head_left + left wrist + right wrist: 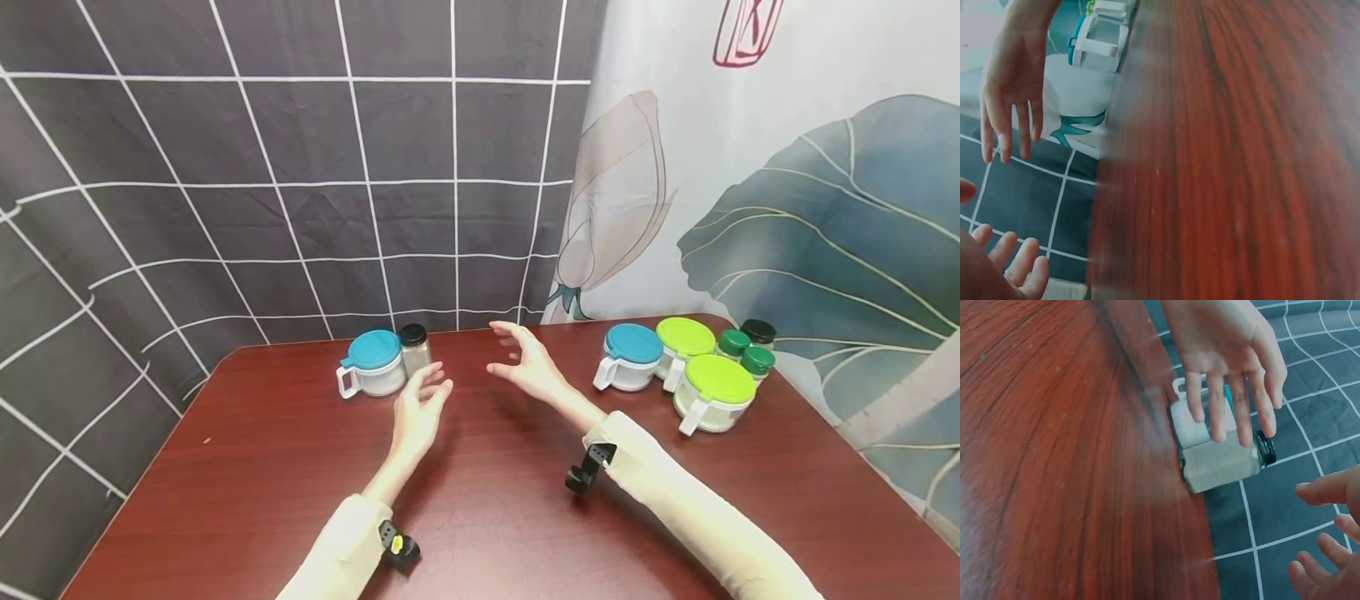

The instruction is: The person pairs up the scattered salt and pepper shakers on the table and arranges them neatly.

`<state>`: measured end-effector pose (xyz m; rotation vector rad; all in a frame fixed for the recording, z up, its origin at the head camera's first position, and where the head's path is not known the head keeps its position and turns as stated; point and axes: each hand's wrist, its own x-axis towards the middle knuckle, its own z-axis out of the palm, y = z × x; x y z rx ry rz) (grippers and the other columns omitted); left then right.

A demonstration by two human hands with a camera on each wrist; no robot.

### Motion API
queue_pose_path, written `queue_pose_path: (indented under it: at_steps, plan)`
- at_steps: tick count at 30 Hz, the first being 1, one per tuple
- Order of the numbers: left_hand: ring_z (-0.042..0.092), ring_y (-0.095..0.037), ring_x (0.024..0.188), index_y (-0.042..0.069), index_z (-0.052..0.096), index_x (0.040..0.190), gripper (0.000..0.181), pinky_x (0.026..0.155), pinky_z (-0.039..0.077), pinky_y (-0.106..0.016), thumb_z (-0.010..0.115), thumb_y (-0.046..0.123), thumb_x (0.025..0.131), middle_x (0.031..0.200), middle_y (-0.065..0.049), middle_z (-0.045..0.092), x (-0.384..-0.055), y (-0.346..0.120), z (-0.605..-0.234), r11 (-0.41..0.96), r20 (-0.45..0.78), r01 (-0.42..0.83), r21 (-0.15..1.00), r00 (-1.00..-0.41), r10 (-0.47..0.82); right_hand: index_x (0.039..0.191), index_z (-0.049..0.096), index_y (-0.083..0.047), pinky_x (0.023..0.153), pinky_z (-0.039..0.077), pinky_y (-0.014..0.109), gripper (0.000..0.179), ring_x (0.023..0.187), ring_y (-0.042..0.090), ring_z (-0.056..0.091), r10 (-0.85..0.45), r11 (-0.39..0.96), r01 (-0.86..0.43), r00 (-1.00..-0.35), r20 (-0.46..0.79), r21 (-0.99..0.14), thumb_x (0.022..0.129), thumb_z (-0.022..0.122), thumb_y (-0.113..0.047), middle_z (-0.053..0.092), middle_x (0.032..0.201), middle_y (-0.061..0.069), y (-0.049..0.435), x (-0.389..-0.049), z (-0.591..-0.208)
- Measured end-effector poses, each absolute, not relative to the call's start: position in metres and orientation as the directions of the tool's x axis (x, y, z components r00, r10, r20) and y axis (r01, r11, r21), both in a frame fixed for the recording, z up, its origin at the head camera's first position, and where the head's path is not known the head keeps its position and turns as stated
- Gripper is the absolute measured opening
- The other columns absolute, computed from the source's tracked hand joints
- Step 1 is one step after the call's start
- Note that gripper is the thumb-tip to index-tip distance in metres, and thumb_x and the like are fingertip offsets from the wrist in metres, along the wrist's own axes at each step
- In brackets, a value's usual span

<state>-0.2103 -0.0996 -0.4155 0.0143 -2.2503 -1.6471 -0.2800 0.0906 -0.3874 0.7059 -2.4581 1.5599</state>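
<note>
Left hand and right hand, well apart over the surface, fingers loosely spread! Just beyond the left hand's fingertips stands the black-lidded jar, a blue-lidded pot close on its left. Out to the right of the right hand, another pot with blue lid, lime-lidded pots crowding beside it.

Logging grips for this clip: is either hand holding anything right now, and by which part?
Nothing is held. The left hand is nearest the black-lidded jar without gripping it; the right hand grips nothing above the table.
</note>
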Motion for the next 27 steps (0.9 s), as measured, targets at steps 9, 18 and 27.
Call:
queue_pose_path:
  at_steps: [9,18,27]
  plan:
    - [0.068,-0.028,0.101,0.01,0.063,0.124,0.034,0.091,0.052,-0.044,0.064,0.017,0.09,0.12,-0.016,0.067,-0.212,-0.09,-0.417,0.299,0.267,0.198,0.934,-0.94,-0.213,0.135,0.049,-0.004,0.097,0.046,0.055,0.063,0.118,0.04,0.055,-0.3,0.372,-0.479,-0.873,0.385,-0.795,0.077,0.074,0.001,0.055,0.13,0.02,0.108,-0.278,-0.394]
    - [0.068,-0.028,0.101,0.007,0.062,0.123,0.035,0.09,0.053,-0.043,0.064,0.017,0.09,0.121,-0.019,0.065,-0.211,-0.081,-0.42,0.296,0.261,0.208,0.932,-0.953,-0.153,0.135,0.05,-0.004,0.097,0.046,0.055,0.063,0.118,0.041,0.055,-0.304,0.375,-0.484,-0.87,0.388,-0.79,0.077,0.074,0.001,0.057,0.129,0.02,0.121,-0.277,-0.397]
    - [0.068,-0.027,0.098,0.009,0.062,0.123,0.035,0.088,0.054,-0.042,0.066,0.016,0.089,0.121,-0.018,0.065,-0.208,-0.071,-0.422,0.311,0.256,0.214,0.926,-0.961,-0.102,0.135,0.05,-0.007,0.097,0.046,0.055,0.063,0.116,0.041,0.055,-0.298,0.389,-0.484,-0.871,0.391,-0.784,0.078,0.075,-0.001,0.058,0.128,0.019,0.134,-0.274,-0.395]
